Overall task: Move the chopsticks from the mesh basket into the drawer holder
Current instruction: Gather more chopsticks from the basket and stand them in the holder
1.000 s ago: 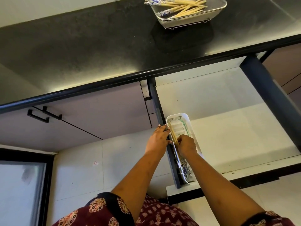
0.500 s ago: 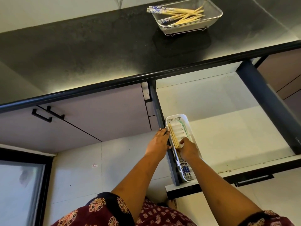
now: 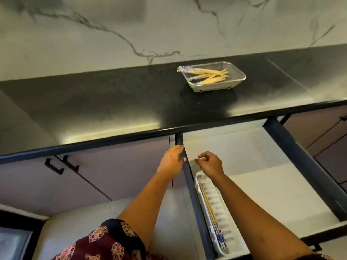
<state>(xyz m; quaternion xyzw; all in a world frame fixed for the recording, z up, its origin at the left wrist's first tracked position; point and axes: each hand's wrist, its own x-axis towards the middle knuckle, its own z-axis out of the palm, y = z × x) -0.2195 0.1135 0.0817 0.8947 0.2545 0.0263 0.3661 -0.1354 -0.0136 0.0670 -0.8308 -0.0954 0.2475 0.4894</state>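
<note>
I see both hands empty: left hand (image 3: 172, 158) flat, right hand (image 3: 209, 163) loosely curled. The remaining chopsticks (image 3: 208, 76) lie crosswise in the basket (image 3: 238, 80) on the table (image 3: 112, 94), ahead of me, nearer my right hand.

The right forearm (image 3: 249, 209) hides part of the white drawer holder (image 3: 219, 209). The drawer (image 3: 281, 184) runs off the right edge, its far end tucked under the countertop (image 3: 112, 98). Motion blur smears the marble backsplash (image 3: 93, 25). Patterned clothing (image 3: 105, 243) is cut by the near edge.
</note>
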